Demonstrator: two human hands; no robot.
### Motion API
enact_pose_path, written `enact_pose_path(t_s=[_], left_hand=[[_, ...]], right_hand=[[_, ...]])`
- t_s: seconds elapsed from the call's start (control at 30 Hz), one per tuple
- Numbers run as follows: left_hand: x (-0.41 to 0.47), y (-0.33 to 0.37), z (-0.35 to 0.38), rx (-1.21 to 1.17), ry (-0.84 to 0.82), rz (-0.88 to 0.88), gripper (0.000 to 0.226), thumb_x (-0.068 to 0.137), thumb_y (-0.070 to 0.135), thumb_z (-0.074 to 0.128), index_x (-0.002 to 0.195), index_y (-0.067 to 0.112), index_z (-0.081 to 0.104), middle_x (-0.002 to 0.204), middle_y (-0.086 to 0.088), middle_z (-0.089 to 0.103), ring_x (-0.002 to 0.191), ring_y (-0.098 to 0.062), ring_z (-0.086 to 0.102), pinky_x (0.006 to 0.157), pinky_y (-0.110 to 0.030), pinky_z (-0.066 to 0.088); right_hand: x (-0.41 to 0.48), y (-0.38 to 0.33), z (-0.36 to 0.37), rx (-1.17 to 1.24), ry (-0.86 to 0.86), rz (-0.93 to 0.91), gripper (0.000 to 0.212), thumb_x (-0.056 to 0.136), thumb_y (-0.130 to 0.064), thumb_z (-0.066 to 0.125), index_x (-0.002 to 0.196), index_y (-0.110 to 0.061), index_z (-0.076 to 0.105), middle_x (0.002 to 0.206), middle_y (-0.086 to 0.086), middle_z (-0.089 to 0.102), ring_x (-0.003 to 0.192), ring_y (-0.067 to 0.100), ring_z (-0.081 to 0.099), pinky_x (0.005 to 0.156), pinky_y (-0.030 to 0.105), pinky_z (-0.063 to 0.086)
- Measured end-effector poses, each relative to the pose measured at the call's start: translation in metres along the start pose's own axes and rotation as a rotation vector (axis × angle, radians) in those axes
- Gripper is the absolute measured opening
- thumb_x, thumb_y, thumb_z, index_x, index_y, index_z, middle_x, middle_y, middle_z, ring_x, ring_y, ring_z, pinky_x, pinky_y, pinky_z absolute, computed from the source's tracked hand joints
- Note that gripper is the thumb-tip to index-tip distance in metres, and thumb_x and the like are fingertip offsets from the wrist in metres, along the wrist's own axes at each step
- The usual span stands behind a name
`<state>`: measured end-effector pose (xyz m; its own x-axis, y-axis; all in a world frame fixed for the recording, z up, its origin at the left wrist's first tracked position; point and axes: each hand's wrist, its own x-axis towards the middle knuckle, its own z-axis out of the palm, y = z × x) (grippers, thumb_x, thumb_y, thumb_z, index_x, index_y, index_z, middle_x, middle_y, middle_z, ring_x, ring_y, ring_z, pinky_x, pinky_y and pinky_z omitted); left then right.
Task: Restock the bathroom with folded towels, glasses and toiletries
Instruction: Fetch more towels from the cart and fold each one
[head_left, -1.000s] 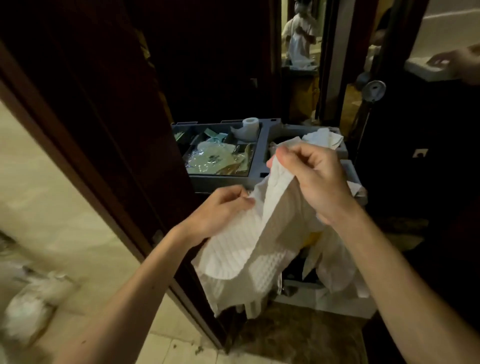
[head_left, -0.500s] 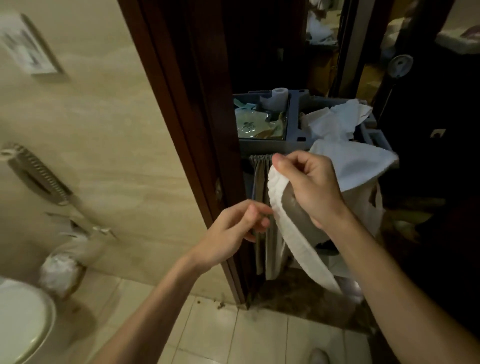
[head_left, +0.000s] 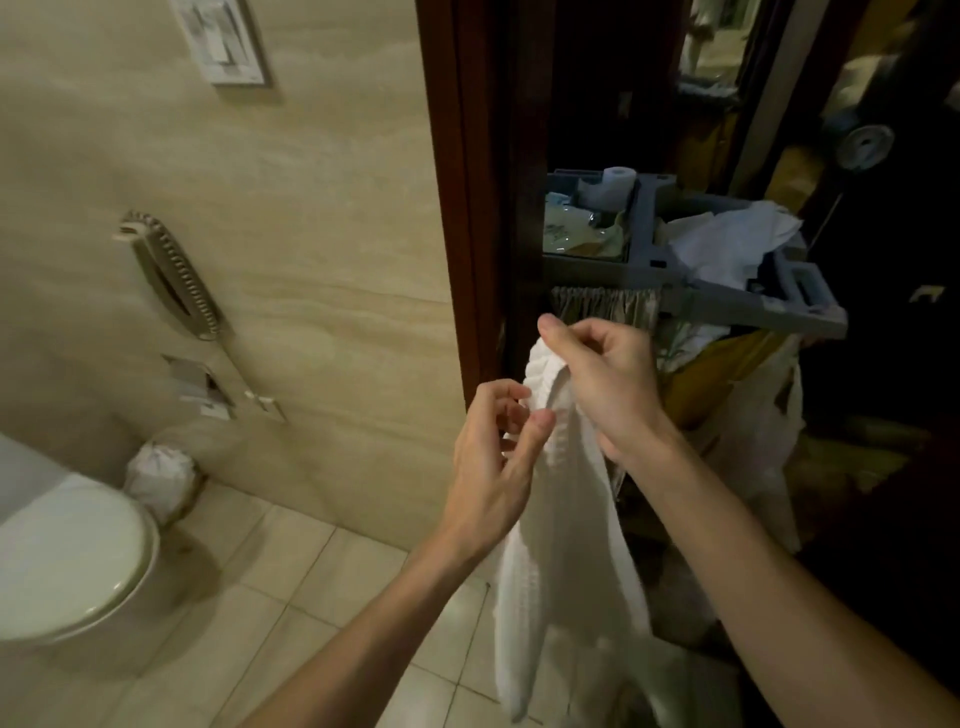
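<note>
The right hand gripped the white waffle-weave towel at its bunched upper end, with fingers and thumb curled tightly round the fabric. The left hand was just below and to the left of it, partly closed, pinching the rolled edge of the towel between the thumb and the curled fingers. The towel hung down from both hands in a long, narrow, unfolded strip in the centre of the view, above the pale tiled floor and in front of the doorway. The dark brown wooden door frame ran vertically behind the hands. Beyond it, on the far right, stood the grey plastic housekeeping cart. Its left compartment held a white toilet paper roll and clear-wrapped packets; their contents could not be determined. Crumpled white linen lay in the right compartment. A gathered fabric skirt hung beneath the cart's near edge, and a yellow bag hung to its right. On the left, the beige marble wall carried a wall-mounted telephone handset and a framed notice. The white toilet lid was at the near left, with a white-lined waste bin beside it against the wall.
</note>
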<state>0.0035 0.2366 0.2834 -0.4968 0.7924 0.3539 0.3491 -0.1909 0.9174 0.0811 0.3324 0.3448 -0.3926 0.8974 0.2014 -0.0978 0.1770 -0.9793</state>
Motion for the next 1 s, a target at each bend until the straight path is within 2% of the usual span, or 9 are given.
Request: enact_pose_path(t_s=[0.13,0.23,0.33,0.5,0.63,0.73,0.8,0.9,1.0], left_hand=[[-0.018,-0.023,-0.013,0.148,0.04,0.005,0.019,0.098,0.043,0.056,0.109,0.028,0.055,0.095,0.002,0.058,0.084,-0.015,0.059,0.067,-0.028,0.05],[-0.031,-0.033,-0.023,0.259,0.064,0.113,0.009,0.104,0.032,0.049,0.106,0.026,0.056,0.095,0.006,0.058,0.084,-0.013,0.058,0.07,-0.03,0.048],[-0.043,-0.038,-0.027,0.379,0.126,0.181,0.015,0.105,0.033,0.039,0.105,0.028,0.053,0.091,0.007,0.059,0.08,-0.008,0.056,0.069,-0.025,0.045],[-0.061,-0.045,-0.031,0.272,0.185,0.111,0.021,0.103,0.028,0.04,0.09,0.021,0.055,0.074,0.016,0.051,0.064,0.001,0.049,0.06,-0.009,0.035],[-0.071,-0.051,-0.038,0.197,0.164,0.018,0.023,0.105,0.019,0.041,0.086,0.015,0.053,0.067,0.015,0.045,0.056,0.0,0.042,0.054,-0.011,0.032],[-0.079,-0.052,-0.046,0.188,0.149,0.018,0.021,0.105,0.014,0.04,0.087,0.014,0.052,0.07,0.012,0.045,0.057,0.0,0.042,0.054,-0.012,0.033],[-0.081,-0.055,-0.053,0.221,0.152,0.005,0.022,0.105,0.02,0.04,0.088,0.014,0.053,0.071,0.008,0.048,0.059,-0.004,0.044,0.051,-0.019,0.036],[-0.084,-0.057,-0.06,0.257,0.082,-0.015,0.024,0.105,0.028,0.039,0.09,0.016,0.053,0.072,0.008,0.05,0.059,-0.005,0.045,0.051,-0.021,0.037],[-0.086,-0.056,-0.058,0.276,-0.003,0.004,0.027,0.104,0.036,0.037,0.092,0.019,0.053,0.075,0.009,0.052,0.063,-0.005,0.048,0.055,-0.018,0.039]], right_hand=[[-0.02,0.017,0.005,0.049,-0.025,0.142,0.028,0.091,-0.03,0.07,0.077,-0.005,0.069,0.07,0.006,0.064,0.07,0.018,0.063,0.072,0.038,0.054],[-0.034,0.019,0.016,0.101,-0.041,0.209,0.029,0.09,-0.028,0.071,0.08,-0.001,0.068,0.076,0.013,0.066,0.077,0.025,0.065,0.079,0.045,0.056],[-0.046,0.017,0.027,0.184,-0.057,0.301,0.029,0.091,-0.025,0.07,0.085,0.003,0.067,0.076,0.013,0.067,0.078,0.027,0.066,0.077,0.042,0.057],[-0.062,0.023,0.036,0.197,-0.091,0.358,0.029,0.091,-0.026,0.07,0.08,0.0,0.065,0.076,0.013,0.066,0.076,0.026,0.065,0.077,0.042,0.056],[-0.074,0.038,0.036,0.182,-0.152,0.395,0.031,0.093,-0.03,0.068,0.075,-0.005,0.065,0.071,0.009,0.064,0.069,0.022,0.065,0.067,0.035,0.054],[-0.081,0.05,0.032,0.116,-0.158,0.397,0.039,0.093,-0.037,0.066,0.081,0.0,0.066,0.075,0.01,0.064,0.074,0.023,0.065,0.072,0.037,0.052],[-0.084,0.058,0.026,0.063,-0.136,0.394,0.046,0.093,-0.041,0.064,0.089,0.005,0.065,0.082,0.015,0.066,0.079,0.027,0.066,0.074,0.039,0.053],[-0.09,0.068,0.016,-0.039,-0.139,0.358,0.04,0.09,-0.047,0.063,0.091,-0.007,0.067,0.09,0.012,0.071,0.087,0.024,0.07,0.081,0.038,0.056],[-0.102,0.077,0.005,-0.09,-0.223,0.329,0.05,0.076,-0.054,0.065,0.109,-0.018,0.056,0.098,0.005,0.068,0.093,0.018,0.067,0.076,0.022,0.056]])
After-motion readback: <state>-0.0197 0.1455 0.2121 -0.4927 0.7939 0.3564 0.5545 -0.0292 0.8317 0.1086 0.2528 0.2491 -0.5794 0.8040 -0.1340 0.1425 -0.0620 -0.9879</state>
